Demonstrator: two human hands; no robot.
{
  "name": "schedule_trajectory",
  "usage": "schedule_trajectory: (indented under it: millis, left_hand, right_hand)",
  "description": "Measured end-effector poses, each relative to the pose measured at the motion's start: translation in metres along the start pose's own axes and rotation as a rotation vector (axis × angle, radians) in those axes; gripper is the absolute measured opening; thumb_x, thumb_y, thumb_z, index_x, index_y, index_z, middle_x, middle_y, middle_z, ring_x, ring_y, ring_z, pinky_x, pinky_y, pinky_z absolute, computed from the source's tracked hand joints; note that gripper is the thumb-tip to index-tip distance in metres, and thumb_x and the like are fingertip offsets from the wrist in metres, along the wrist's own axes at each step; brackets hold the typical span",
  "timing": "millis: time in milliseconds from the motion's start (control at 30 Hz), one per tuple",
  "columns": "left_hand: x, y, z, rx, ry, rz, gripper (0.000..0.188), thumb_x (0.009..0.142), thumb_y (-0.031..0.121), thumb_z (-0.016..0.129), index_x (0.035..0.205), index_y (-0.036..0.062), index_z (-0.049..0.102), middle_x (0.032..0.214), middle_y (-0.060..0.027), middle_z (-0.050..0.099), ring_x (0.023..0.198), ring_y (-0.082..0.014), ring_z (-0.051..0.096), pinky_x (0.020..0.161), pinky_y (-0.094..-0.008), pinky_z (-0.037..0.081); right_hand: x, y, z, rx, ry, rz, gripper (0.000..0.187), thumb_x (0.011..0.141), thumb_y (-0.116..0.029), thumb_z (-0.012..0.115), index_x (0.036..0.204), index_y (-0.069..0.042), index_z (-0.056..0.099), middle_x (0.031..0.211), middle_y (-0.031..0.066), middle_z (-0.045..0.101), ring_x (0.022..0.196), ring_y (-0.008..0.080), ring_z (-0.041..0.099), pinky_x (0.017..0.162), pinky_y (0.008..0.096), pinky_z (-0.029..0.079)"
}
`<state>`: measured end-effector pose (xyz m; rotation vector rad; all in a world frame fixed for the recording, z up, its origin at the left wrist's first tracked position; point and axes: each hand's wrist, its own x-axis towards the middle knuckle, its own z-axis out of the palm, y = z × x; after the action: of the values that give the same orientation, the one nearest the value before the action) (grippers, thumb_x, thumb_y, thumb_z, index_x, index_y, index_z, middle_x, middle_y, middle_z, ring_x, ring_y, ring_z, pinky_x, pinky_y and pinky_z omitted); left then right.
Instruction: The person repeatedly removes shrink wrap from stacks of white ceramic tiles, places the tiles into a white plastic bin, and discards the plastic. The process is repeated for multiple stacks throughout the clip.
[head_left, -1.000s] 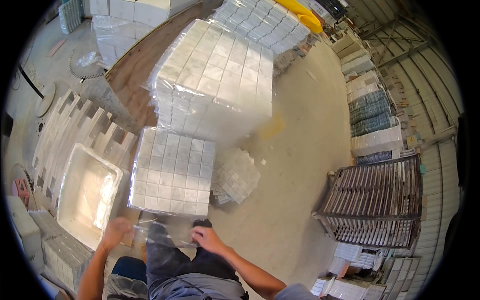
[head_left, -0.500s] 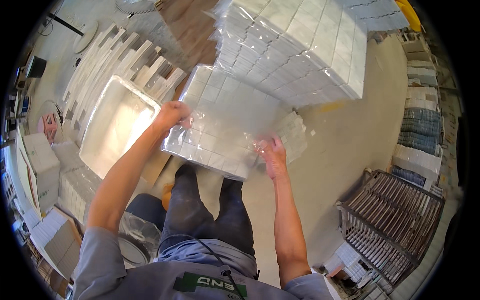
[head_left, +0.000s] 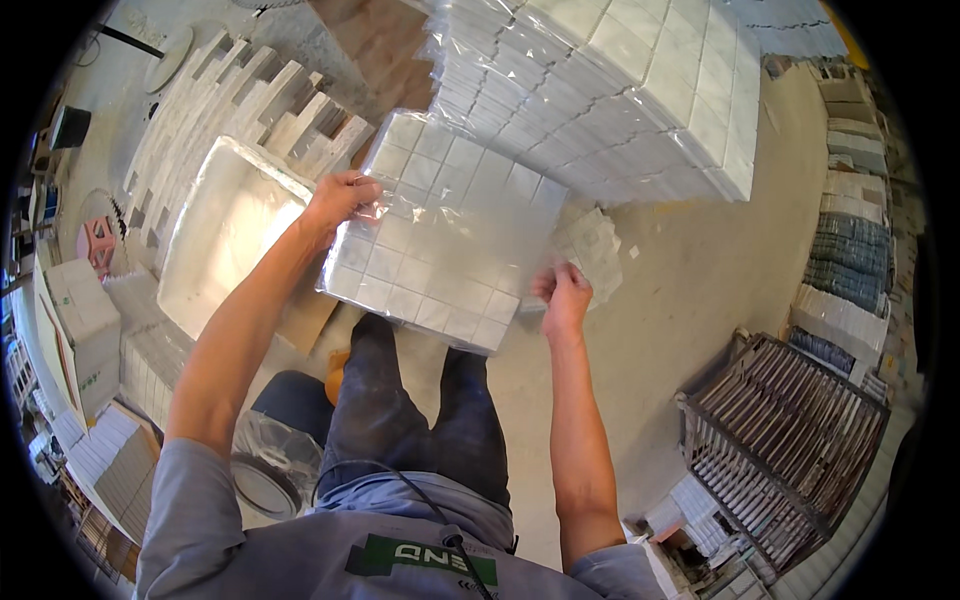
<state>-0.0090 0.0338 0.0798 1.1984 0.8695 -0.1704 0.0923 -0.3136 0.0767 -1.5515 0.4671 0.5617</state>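
A sheet of pale square mosaic tiles (head_left: 425,265) wrapped in clear plastic film lies in front of me, above my feet. My left hand (head_left: 343,205) is closed on the film at the sheet's left edge, thumb and fingers pinched. Beside the right edge, my right hand (head_left: 565,297) has its fingers curled inward. Whether they hold a bit of film is too small to make out. Glare and a hazy patch blur the middle right of the sheet. Just beyond rises a tall stack of similar wrapped tile sheets (head_left: 610,110).
A lit white tub (head_left: 190,270) stands at my left, near light stone strips (head_left: 215,130). Scraps of pale tile (head_left: 588,250) lie on the floor right of the sheet. A dark slatted crate (head_left: 785,450) and a row of stacked tile sheets (head_left: 845,250) line the right.
My right hand has shifted slightly right and down, away from the sheet's right edge. The left hand keeps its pinch and has risen a little. The tile sheet shows more clearly through the film.
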Motion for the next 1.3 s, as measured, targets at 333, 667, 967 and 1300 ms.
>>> schedule_trajectory:
  millis: [333, 667, 967, 1300]
  left_hand:
    - [0.013, 0.007, 0.009, 0.029, -0.004, -0.042, 0.021, 0.084, 0.014, 0.066, 0.097, -0.0023, 0.063, 0.078, -0.009, 0.065, 0.063, -0.0127, 0.062, 0.06, -0.0247, 0.053]
    - [0.034, 0.019, -0.009, -0.016, -0.034, 0.018, 0.013, 0.083, 0.008, 0.064, 0.092, -0.0003, 0.063, 0.079, -0.0085, 0.065, 0.063, -0.0133, 0.062, 0.059, -0.0248, 0.052]
    - [0.063, 0.038, -0.004, 0.068, 0.129, 0.159, 0.012, 0.08, 0.01, 0.069, 0.087, 0.0019, 0.065, 0.073, -0.004, 0.063, 0.063, -0.0109, 0.058, 0.058, -0.0251, 0.047]
    - [0.094, 0.025, -0.003, 0.42, 0.322, 0.309, 0.015, 0.078, 0.017, 0.07, 0.082, 0.0033, 0.066, 0.068, 0.0005, 0.06, 0.061, -0.0074, 0.051, 0.056, -0.022, 0.041]
  right_hand:
    - [0.007, 0.005, -0.001, -0.053, -0.055, -0.222, 0.029, 0.087, -0.014, 0.062, 0.108, 0.005, 0.056, 0.083, 0.0082, 0.063, 0.072, 0.0149, 0.061, 0.06, 0.0277, 0.049]
    - [0.027, -0.018, 0.015, -0.009, 0.099, -0.161, 0.016, 0.082, -0.009, 0.067, 0.091, 0.005, 0.065, 0.07, 0.0043, 0.061, 0.06, 0.0122, 0.057, 0.056, 0.0258, 0.046]
    - [0.054, -0.03, 0.031, -0.138, 0.122, -0.246, 0.017, 0.08, -0.011, 0.072, 0.09, 0.002, 0.067, 0.078, -0.0006, 0.059, 0.069, 0.0078, 0.051, 0.061, 0.0229, 0.042]
    - [0.082, -0.023, 0.044, -0.127, 0.203, -0.293, 0.016, 0.077, -0.011, 0.072, 0.083, 0.002, 0.065, 0.073, 0.0006, 0.061, 0.064, 0.0083, 0.052, 0.058, 0.0247, 0.042]
